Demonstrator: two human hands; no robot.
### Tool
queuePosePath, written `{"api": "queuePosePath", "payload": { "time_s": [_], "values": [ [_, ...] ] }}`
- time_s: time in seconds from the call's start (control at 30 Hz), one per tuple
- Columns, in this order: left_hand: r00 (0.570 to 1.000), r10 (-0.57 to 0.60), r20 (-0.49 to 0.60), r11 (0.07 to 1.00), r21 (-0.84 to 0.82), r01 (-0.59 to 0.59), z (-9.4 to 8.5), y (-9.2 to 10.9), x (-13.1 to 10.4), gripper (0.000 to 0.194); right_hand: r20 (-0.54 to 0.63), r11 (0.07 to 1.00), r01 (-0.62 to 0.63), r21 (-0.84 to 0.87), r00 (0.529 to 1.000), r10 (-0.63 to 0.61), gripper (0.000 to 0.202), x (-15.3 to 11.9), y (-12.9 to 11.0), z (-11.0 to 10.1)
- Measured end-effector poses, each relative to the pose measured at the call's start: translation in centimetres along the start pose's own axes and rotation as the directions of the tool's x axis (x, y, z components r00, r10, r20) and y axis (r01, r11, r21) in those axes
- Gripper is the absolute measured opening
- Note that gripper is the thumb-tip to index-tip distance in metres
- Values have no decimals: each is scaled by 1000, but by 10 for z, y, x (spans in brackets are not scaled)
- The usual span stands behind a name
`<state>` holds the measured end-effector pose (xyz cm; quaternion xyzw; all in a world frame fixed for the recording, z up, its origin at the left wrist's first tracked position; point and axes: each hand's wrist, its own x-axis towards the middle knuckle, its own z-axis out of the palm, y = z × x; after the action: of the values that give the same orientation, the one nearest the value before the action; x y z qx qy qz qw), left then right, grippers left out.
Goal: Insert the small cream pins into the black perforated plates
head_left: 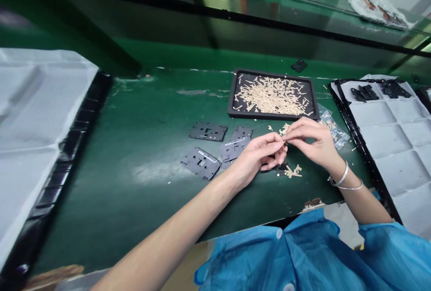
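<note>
Dark plates (209, 169) on worktop (134, 125), beside left hand (267, 151). Left and right hand (311, 140) meet, fingertips narrowly pinched; cannot tell what they hold. Black tray (273, 116) of tan strips (274, 95) beyond. Clear bag (341, 136), then divided tray (392, 140), at right.
</note>
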<state>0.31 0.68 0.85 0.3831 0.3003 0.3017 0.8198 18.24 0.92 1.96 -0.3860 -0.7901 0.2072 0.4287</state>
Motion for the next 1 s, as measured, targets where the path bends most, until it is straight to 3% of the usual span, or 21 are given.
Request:
{"api": "queuePosePath", "payload": {
  "time_s": [0.27, 0.37, 0.53, 0.8, 0.9, 1.0],
  "values": [
    [998, -41, 48, 999, 1, 41, -1, -1, 0, 36, -48, 992, 118, -39, 992, -120, 18, 1, -3, 2],
    [998, 48, -41, 998, 45, -46, 0, -3, -2, 35, -63, 992, 105, -66, 992, -109, 15, -1, -5, 4],
    [967, 190, -168, 967, 200, -156, 4, -3, -5, 29, -108, 996, -60, -59, 993, 53, 7, -5, -12, 8],
    [940, 287, -184, 890, 415, -191, 5, -3, -6, 23, -92, 970, 41, -241, 994, -65, 9, -6, -13, 9],
    [949, 275, -154, 874, 452, -180, 5, -3, -5, 26, -88, 979, -60, -193, 995, 44, 8, -6, -15, 10],
    [957, 256, -135, 851, 500, -157, 5, -3, -5, 26, -61, 970, -241, -6, 969, 240, 10, -6, -15, 10]
  ]
}}
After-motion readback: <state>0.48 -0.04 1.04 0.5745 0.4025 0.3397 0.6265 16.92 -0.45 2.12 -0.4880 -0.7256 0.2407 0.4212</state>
